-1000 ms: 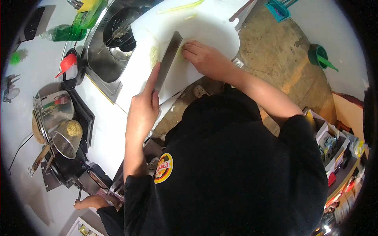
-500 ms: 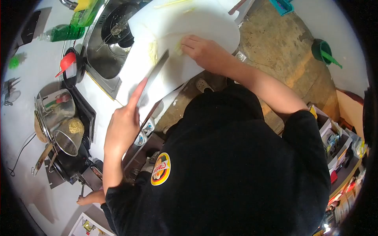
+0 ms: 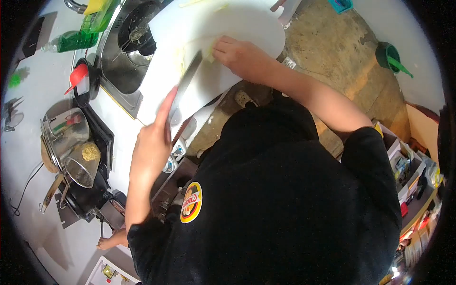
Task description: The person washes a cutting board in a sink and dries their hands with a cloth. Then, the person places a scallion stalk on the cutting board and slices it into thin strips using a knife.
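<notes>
My left hand (image 3: 152,145) is wrapped round the handle of a kitchen knife (image 3: 187,78), with the index finger stretched along it. The blade lies over the white cutting board (image 3: 256,28), its tip pointing away from me. My right hand (image 3: 232,52) is closed, fingertips bent down on a pale green vegetable piece (image 3: 210,56) just right of the blade tip. The fingers hide most of that piece. Thin pale strips (image 3: 179,59) lie on the board left of the blade, and longer pale pieces (image 3: 190,2) are at its far edge.
Beyond the board's left side is a sink (image 3: 126,71) with dark pans and a strainer. A green bottle (image 3: 76,41) and red ladle (image 3: 78,75) stand near it. Further left are a pot (image 3: 66,126) and a mesh strainer (image 3: 80,171). Another person's hand (image 3: 109,242) grips a handle at lower left.
The whole view has shifted slightly. My left hand and the knife have moved a little forward and right, towards the piece under my right hand. My right hand stays closed on it.
</notes>
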The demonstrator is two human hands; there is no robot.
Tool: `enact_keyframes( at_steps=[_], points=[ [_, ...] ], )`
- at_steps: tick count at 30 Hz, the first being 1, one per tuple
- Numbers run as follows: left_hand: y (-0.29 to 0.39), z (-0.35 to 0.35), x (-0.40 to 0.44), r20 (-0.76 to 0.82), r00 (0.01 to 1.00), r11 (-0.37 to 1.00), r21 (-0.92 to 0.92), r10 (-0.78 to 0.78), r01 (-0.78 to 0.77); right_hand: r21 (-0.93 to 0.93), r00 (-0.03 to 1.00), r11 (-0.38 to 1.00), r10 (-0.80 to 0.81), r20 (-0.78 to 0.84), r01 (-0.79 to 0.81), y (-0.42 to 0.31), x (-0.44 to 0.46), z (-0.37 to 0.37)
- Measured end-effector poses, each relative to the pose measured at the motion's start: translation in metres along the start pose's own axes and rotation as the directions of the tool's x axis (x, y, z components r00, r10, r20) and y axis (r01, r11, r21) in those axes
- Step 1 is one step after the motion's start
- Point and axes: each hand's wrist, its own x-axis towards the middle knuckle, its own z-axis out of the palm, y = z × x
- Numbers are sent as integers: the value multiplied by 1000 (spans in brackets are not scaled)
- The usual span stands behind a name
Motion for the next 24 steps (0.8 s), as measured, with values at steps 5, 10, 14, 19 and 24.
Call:
enact_keyframes(
  at_steps=[5,10,14,19,24],
  points=[
    [-2,-6,-12,14,994,993,-47,-111,111,33,997,999,-5,-72,8,1,-3,5],
    [12,16,38,-142,989,981,-192,-36,9,-31,988,998,-56,-146,52,1,-4,4],
    [18,31,61,-226,972,976,-187,63,-107,4,986,999,-42,-162,43,3,-4,5],
    [20,21,61,-140,988,997,-25,67,-71,16,982,998,-51,-181,54,2,-5,6],
    [5,30,32,-126,992,999,-48,15,-21,26,995,999,-28,-97,31,2,-5,2]
  ],
)
